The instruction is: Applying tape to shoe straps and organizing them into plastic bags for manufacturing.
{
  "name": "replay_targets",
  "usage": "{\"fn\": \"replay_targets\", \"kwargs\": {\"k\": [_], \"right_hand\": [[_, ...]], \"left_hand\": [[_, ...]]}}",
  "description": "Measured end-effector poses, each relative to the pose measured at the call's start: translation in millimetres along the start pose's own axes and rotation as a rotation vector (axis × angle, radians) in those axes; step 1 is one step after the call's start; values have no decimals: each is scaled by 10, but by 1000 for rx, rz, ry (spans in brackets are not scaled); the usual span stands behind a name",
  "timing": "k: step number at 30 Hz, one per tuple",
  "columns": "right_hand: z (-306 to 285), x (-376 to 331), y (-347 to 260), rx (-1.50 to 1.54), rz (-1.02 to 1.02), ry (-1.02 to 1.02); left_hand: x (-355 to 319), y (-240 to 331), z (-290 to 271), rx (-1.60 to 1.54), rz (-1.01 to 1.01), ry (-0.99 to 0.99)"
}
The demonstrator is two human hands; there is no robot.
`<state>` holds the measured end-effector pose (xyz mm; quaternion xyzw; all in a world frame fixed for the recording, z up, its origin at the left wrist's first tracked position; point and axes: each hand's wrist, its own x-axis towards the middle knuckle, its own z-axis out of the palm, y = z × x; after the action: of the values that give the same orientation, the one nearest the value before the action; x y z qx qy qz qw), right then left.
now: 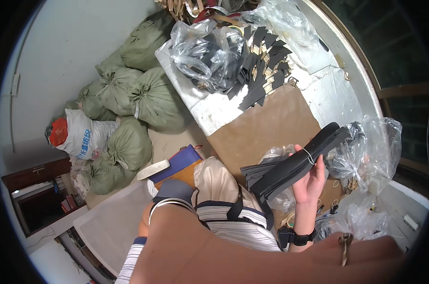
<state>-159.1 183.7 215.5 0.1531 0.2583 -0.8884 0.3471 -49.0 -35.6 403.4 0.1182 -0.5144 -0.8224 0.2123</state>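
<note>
My right hand (310,182) is closed around a bundle of long black strips (290,173), steadying it from beneath and along its right side. A thin white band (308,154) wraps the bundle near its middle, and its lower-left end fans out in layers. A black strap device sits on my right wrist. Part of my left arm shows at the lower left, near white loops (169,202) and a dark grey shape (175,189). I cannot make out the left hand. More loose black strips (266,61) lie heaped on the far part of the worktable.
The worktable has a brown sheet (266,125) and a white surface (214,111). Clear plastic bags (207,57) sit at its far end, with another plastic bag (366,149) at right. Stuffed green sacks (160,99) and a white sack (86,137) pile up at left. A window (399,61) is at right.
</note>
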Motion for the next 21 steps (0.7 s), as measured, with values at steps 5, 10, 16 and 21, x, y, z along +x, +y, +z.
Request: {"fn": "replay_targets", "kwargs": {"k": [5, 10, 16, 21], "right_hand": [[91, -43, 70, 13, 44, -22], [89, -25, 152, 2, 29, 11], [84, 1, 186, -1, 56, 67], [-189, 268, 91, 19, 68, 183]], "left_hand": [[-113, 153, -256, -39, 20, -54], [-118, 170, -447, -83, 29, -133], [-47, 88, -525, -144, 18, -221], [770, -383, -314, -238, -11, -411]]}}
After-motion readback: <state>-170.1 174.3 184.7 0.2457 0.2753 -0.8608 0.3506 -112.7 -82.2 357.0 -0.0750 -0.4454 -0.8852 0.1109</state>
